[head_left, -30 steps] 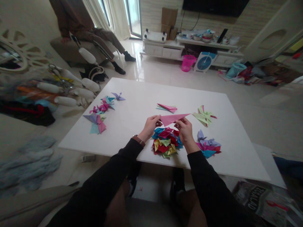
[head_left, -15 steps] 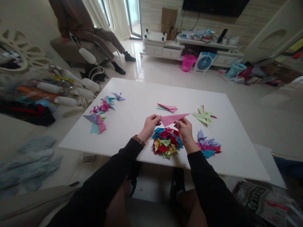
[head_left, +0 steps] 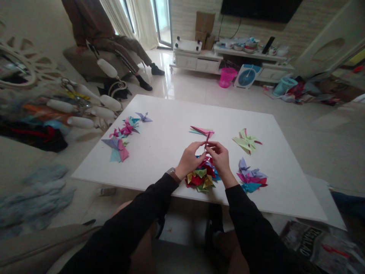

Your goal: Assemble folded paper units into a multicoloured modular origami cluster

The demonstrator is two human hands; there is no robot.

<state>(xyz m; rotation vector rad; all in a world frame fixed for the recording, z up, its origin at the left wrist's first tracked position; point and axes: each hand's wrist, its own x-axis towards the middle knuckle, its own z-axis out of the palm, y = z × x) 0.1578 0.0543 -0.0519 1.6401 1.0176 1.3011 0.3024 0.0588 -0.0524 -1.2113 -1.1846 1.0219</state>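
Left grip, right grip, both clamped on pink paper, colourful paper pile near

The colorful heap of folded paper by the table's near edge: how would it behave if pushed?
The heap would probably scatter rather than slide as one, since it looks like many separate, overlapping pieces. Each should be light, being thin folded paper. Their creased, pointed shapes make rolling unlikely.

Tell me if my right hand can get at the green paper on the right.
Probably yes: nothing seems to block your right hand from the green paper, though that hand holds pink paper.
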